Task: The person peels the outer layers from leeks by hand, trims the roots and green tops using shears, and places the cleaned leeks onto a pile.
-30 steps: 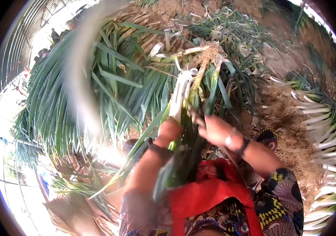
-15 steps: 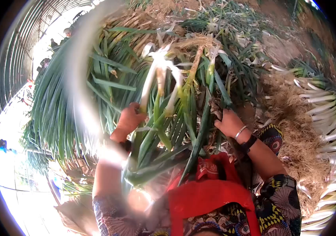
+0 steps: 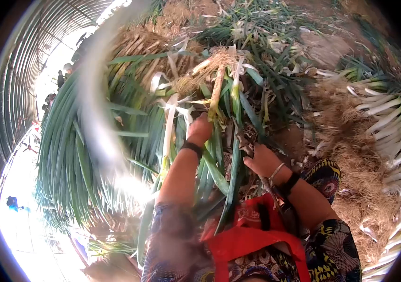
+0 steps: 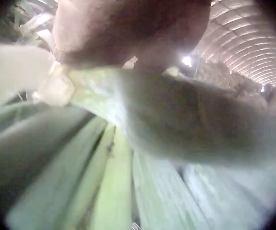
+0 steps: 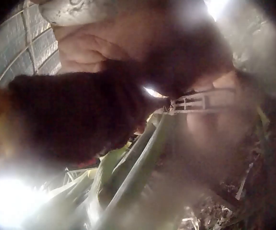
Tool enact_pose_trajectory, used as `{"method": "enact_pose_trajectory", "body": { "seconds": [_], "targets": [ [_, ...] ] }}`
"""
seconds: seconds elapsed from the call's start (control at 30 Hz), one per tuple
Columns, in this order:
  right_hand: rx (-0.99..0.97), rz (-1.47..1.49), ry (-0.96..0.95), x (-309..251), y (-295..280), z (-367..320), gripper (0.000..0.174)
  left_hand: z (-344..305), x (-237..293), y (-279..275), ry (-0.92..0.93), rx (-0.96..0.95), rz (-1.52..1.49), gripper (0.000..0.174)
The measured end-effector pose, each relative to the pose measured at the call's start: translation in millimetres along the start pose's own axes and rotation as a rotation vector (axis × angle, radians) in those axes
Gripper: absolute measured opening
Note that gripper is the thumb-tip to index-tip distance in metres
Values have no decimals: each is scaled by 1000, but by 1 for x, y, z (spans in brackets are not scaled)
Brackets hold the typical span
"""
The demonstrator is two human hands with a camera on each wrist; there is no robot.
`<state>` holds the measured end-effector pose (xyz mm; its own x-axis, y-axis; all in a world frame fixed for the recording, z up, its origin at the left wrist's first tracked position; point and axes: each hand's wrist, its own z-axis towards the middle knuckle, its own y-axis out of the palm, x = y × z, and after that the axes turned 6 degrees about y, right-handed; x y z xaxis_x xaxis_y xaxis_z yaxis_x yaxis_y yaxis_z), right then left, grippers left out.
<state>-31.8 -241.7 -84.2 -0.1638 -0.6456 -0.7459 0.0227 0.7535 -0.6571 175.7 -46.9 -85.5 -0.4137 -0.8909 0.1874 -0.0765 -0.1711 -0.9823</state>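
In the head view, my left hand [image 3: 199,130] reaches among green onions, beside a yellowish stalk [image 3: 217,94] with bushy roots; its fingertips are hidden. A white stem [image 3: 168,134] stands left of that forearm. The left wrist view has the hand [image 4: 128,33] above broad green leaves [image 4: 114,187], one blurred leaf close in front. My right hand [image 3: 264,161] pinches a brown, dry-looking strip [image 3: 246,144], right of a long green leaf [image 3: 233,174]. In the right wrist view, the hand [image 5: 176,52] is dark and blurred, with pale leaves [image 5: 138,167] below.
A large heap of green onions [image 3: 64,160] lies at the left. At the right, white-stemmed onions [image 3: 388,110] form a long row beside a mass of roots [image 3: 350,188]. Loose leaves [image 3: 275,80] cover ground at the back. A red apron [image 3: 252,239] covers the lap.
My left hand has moved right and forward from the white stems to the middle of the onions. The right hand stays near its earlier place with the brown strip, slightly lower.
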Motion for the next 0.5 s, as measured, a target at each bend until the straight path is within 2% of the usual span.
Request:
{"method": "enact_pose_trajectory", "body": {
  "seconds": [0.07, 0.13, 0.17, 0.27, 0.4, 0.43, 0.5],
  "targets": [
    [-48, -17, 13, -3, -6, 0, 50, 9, 5, 7, -51, -58, 51, 33],
    [-40, -23, -15, -1, -3, 1, 49, 9, 15, -13, -145, -160, 7, 36],
    [-38, -13, -7, -2, -4, 2, 49, 8, 11, -25, -122, -204, -108, 41],
    [-55, 16, 35, -6, -5, 4, 48, -9, -2, -40, 104, -336, -257, 47],
    [-73, 98, 92, -8, -13, 3, 46, -62, -2, -78, 10, -250, -444, 55],
    [-62, 130, 92, -14, -15, -1, 44, -73, -9, -86, -42, -289, -532, 59],
    [-24, 240, 18, -30, -21, -14, 42, -95, -16, -88, -27, -248, -556, 61]
  ]
}}
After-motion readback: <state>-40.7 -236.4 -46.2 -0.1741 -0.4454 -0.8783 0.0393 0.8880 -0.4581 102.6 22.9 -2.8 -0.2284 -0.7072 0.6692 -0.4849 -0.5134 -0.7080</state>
